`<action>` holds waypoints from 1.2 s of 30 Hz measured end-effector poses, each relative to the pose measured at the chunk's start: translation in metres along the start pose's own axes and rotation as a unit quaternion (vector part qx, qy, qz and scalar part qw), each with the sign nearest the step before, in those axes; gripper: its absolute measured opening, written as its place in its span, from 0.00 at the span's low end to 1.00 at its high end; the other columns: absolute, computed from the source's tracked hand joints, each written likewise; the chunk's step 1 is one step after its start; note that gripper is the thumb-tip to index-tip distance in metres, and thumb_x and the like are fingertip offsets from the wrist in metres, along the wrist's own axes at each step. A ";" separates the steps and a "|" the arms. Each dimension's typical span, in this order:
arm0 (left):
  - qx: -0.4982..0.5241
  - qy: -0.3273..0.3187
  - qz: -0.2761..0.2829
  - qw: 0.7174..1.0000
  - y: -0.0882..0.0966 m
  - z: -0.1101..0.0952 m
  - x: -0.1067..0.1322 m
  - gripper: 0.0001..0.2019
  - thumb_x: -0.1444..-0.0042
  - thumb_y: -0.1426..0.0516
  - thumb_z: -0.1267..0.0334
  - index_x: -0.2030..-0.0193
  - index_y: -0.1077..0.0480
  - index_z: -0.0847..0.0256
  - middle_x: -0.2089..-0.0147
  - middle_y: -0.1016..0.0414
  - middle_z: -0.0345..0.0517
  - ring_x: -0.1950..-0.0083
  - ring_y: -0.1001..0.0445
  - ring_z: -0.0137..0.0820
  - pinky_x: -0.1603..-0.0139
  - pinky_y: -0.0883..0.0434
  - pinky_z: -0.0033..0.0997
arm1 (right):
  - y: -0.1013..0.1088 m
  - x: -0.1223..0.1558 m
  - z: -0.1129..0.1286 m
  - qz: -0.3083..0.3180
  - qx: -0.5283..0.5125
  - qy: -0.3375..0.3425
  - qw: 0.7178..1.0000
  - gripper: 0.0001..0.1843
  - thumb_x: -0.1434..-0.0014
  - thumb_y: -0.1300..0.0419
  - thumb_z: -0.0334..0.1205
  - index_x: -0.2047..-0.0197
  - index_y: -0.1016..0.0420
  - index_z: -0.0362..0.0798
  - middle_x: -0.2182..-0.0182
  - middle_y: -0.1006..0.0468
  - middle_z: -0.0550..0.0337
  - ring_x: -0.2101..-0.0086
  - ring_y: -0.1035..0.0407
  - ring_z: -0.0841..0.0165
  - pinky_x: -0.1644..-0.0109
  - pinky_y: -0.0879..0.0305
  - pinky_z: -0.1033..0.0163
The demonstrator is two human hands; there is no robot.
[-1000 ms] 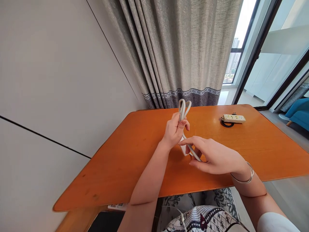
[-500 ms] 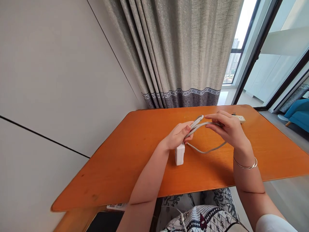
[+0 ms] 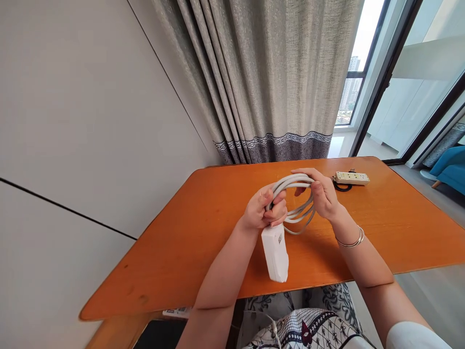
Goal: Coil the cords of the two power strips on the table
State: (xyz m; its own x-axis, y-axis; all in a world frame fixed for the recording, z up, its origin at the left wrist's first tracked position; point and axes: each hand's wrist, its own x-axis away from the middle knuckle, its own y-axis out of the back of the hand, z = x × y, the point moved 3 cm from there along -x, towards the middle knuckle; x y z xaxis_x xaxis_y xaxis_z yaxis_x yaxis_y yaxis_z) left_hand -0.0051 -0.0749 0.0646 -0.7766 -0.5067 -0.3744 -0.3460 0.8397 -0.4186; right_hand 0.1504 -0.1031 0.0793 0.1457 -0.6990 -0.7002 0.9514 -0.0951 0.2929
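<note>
Meanwhile, the orange table lay as before, the power strip back in view at its far right after the right hand had hidden it half a second earlier. The white cable, then a loose trailing loop, now formed a neat coil held above the table's middle. The left hand was curled tight around one side of the coil, the white adapter hanging below it. The right hand gripped the opposite side, fingers closed over the strands.
</note>
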 end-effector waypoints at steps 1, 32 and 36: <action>0.016 -0.002 -0.015 1.000 0.002 0.000 0.000 0.25 0.48 0.37 0.41 0.75 0.43 0.57 0.89 0.60 0.24 0.90 0.64 0.19 0.91 0.48 0.21 | -0.003 -0.001 -0.004 0.001 -0.036 -0.023 0.999 0.36 0.34 0.59 0.69 0.46 0.29 0.49 0.70 0.26 0.58 0.71 0.28 0.66 0.65 0.30 0.59; 0.124 -0.176 -0.259 0.942 0.008 -0.040 0.000 0.24 0.29 0.61 0.46 0.73 0.51 0.57 0.87 0.63 0.25 0.87 0.70 0.20 0.87 0.48 0.17 | -0.043 -0.002 -0.040 0.059 -0.206 -0.214 0.953 0.33 0.37 0.53 0.71 0.49 0.36 0.49 0.77 0.32 0.68 0.80 0.32 0.72 0.75 0.36 0.65; 0.158 -0.228 -0.293 0.915 0.016 -0.054 0.004 0.25 0.28 0.65 0.46 0.73 0.50 0.58 0.86 0.62 0.26 0.88 0.67 0.21 0.86 0.47 0.16 | -0.064 0.006 -0.050 0.092 -0.262 -0.234 0.932 0.29 0.37 0.51 0.69 0.55 0.38 0.50 0.78 0.37 0.72 0.84 0.41 0.75 0.79 0.45 0.66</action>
State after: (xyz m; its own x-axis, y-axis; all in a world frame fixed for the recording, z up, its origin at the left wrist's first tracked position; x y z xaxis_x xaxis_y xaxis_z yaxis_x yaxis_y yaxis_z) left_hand -0.0425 -0.0532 0.1009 -0.1807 -0.9411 -0.2859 -0.4067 0.3361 -0.8495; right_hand 0.1036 -0.0658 0.0242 0.3028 -0.9129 -0.2737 0.9414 0.3313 -0.0637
